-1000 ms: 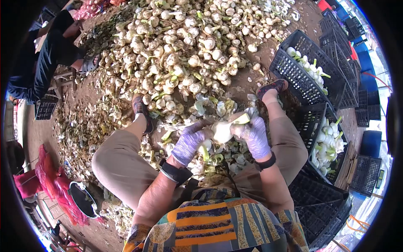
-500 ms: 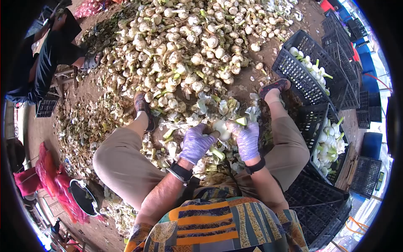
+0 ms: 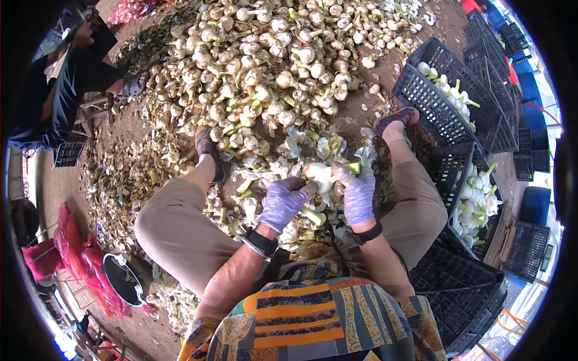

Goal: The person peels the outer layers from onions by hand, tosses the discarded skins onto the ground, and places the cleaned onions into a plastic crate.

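A white, peeled garlic bulb (image 3: 321,174) is held between my two gloved hands, above the ground between my knees. My right hand (image 3: 357,195) is closed around its neck, and the cut green stem end (image 3: 351,168) sticks out past the fingers. On the other side, my left hand (image 3: 283,203) presses its thumb and fingers at the bulb's lower left; whether it pinches a piece of skin is too small to tell. Loose pale skins (image 3: 295,144) and cut stalks (image 3: 313,215) lie under and around both hands.
A big heap of unpeeled garlic (image 3: 259,72) spreads in front of my feet. Black crates with peeled bulbs stand to the right, one near (image 3: 442,171) and one farther (image 3: 415,90). At left are a black bucket (image 3: 121,280), red net sacks (image 3: 78,259) and a seated person (image 3: 72,84).
The bulb has tilted slightly and sits a little higher between my hands. Its green stem end shows more beyond my right fingers. The whole view has shifted slightly.
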Demonstrator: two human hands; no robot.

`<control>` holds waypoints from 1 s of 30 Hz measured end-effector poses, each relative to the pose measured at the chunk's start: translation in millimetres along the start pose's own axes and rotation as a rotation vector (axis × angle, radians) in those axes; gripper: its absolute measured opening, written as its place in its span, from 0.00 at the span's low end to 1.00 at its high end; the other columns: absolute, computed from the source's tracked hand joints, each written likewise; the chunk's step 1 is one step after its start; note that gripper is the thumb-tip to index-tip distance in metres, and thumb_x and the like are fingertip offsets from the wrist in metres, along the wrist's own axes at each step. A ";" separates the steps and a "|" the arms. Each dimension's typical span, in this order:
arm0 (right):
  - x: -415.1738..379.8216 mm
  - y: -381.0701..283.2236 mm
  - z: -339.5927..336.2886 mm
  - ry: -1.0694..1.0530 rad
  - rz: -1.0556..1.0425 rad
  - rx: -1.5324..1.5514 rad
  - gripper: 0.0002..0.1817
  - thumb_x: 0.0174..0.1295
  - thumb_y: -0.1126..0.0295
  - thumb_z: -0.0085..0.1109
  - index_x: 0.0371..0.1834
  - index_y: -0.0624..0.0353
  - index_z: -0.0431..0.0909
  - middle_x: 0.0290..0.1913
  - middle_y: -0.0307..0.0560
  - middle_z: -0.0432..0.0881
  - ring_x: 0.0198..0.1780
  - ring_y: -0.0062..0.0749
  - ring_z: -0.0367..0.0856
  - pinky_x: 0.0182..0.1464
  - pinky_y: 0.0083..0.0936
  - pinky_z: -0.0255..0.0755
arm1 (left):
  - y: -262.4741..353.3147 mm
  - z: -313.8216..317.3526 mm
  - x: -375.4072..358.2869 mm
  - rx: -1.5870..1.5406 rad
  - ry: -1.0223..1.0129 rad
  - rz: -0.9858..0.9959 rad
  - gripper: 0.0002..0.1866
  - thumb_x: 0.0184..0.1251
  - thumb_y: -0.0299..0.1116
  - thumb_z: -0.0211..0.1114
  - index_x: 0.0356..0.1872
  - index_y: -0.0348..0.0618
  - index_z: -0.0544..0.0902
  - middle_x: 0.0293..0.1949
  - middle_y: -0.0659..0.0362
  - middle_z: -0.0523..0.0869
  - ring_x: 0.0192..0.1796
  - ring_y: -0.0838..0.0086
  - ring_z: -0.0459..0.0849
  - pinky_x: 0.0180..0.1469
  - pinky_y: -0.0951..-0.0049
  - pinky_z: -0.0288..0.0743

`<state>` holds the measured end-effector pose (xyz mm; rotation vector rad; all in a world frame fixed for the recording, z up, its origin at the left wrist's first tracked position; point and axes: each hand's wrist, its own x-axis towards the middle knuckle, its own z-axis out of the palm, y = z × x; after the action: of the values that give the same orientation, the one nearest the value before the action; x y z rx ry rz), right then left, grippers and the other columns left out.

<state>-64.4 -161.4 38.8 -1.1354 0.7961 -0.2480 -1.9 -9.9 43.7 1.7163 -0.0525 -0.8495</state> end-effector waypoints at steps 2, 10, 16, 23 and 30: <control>-1.8 7.6 0.2 0.010 -0.101 -0.077 0.06 0.52 0.72 0.66 0.30 0.61 0.79 0.24 0.33 0.77 0.21 0.12 0.67 0.22 0.13 0.61 | -0.2 1.3 2.1 0.026 -0.001 -0.041 0.13 0.56 0.34 0.67 0.34 0.32 0.84 0.24 0.58 0.84 0.25 0.82 0.76 0.28 0.77 0.71; -9.4 3.0 3.7 0.026 -0.103 -0.066 0.09 0.52 0.69 0.66 0.32 0.62 0.79 0.26 0.34 0.78 0.23 0.12 0.69 0.24 0.13 0.62 | -17.6 10.0 14.5 0.072 0.105 0.091 0.08 0.56 0.28 0.62 0.31 0.31 0.84 0.21 0.61 0.83 0.21 0.83 0.75 0.25 0.78 0.70; -2.4 -15.5 -17.8 0.048 0.139 0.143 0.10 0.58 0.65 0.57 0.26 0.61 0.75 0.13 0.35 0.67 0.09 0.21 0.63 0.12 0.19 0.54 | -25.2 -8.6 29.6 0.129 0.199 0.228 0.10 0.54 0.31 0.62 0.32 0.35 0.85 0.20 0.53 0.84 0.21 0.77 0.79 0.27 0.74 0.72; -4.2 -8.8 -32.7 -0.087 0.171 0.325 0.15 0.60 0.58 0.58 0.27 0.58 0.73 0.17 0.38 0.70 0.16 0.26 0.67 0.20 0.24 0.61 | -44.3 -27.8 39.5 0.338 0.186 0.072 0.12 0.56 0.35 0.62 0.29 0.34 0.84 0.20 0.55 0.83 0.22 0.77 0.78 0.28 0.73 0.71; 5.1 -2.9 -34.0 -0.157 0.172 0.330 0.14 0.62 0.59 0.55 0.26 0.56 0.72 0.16 0.37 0.68 0.21 0.26 0.68 0.24 0.25 0.61 | -4.1 -9.9 5.5 -0.163 -0.168 0.082 0.19 0.59 0.44 0.67 0.38 0.35 0.82 0.22 0.62 0.81 0.22 0.80 0.76 0.24 0.80 0.68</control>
<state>-83.3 -189.7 32.8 -0.7614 0.6798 -0.1380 6.0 -2.8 38.1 1.4781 -0.1616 -0.9106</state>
